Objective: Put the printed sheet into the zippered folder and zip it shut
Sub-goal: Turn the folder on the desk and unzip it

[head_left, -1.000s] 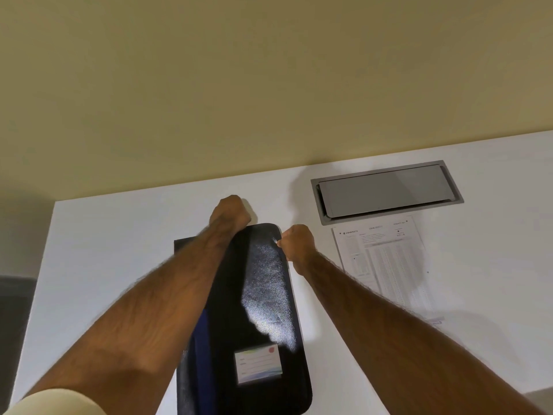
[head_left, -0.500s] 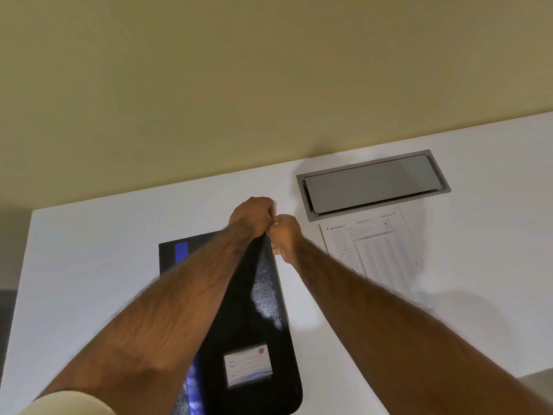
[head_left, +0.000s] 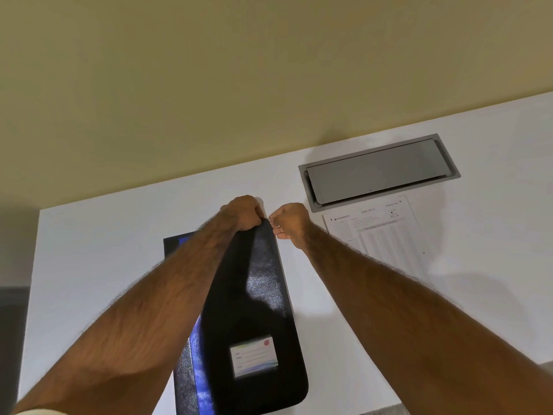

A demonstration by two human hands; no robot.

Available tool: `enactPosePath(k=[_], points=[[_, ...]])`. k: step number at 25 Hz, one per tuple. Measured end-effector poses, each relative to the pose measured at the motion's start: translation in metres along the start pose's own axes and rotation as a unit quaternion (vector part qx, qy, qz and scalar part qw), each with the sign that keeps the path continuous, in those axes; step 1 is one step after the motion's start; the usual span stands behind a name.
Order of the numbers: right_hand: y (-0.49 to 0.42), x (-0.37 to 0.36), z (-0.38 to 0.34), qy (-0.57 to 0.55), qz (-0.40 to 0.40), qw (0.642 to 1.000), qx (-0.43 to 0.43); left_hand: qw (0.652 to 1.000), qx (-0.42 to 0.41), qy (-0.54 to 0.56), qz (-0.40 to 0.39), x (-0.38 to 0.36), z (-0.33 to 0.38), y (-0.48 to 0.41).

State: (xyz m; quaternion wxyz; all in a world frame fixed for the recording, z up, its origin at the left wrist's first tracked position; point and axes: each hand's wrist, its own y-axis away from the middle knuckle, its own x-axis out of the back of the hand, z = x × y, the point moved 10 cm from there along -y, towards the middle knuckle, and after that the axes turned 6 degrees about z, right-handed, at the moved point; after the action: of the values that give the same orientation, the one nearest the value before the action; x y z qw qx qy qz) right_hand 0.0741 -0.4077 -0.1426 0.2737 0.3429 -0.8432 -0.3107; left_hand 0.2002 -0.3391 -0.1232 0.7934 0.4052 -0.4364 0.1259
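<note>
Folder [head_left: 257,295] is gripped at its far edge by the left hand [head_left: 244,212], zip pull [head_left: 276,226] pinched by the right hand [head_left: 288,221]; sheet [head_left: 380,235], flat on table to the right, is judged light, floppy, best lifted by an edge.

- White tabletop [head_left: 89,265], its far edge against a beige wall [head_left: 209,85].
- Grey metal hatch [head_left: 377,172] set into the tabletop near the far edge.

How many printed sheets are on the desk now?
1: the printed sheet lies flat right of the zippered folder, in front of the grey desk hatch. Any inside the folder would be hidden.
</note>
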Motion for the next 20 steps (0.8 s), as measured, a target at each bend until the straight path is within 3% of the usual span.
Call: enactPosePath(k=[3,7,20], points=[[0.002,0.002,-0.015,0.123,0.008,0.986,0.112,1.0,0.022,-0.008,0.015,0.001,-0.006,-0.001],[0.018,0.004,-0.024,0.251,0.006,0.937,0.243,1.0,0.013,0.005,0.011,0.001,-0.004,-0.001],[0.09,0.022,0.057,0.346,0.017,0.894,0.286,0.997,0.021,-0.014,0.076,0.009,0.006,0.026]])
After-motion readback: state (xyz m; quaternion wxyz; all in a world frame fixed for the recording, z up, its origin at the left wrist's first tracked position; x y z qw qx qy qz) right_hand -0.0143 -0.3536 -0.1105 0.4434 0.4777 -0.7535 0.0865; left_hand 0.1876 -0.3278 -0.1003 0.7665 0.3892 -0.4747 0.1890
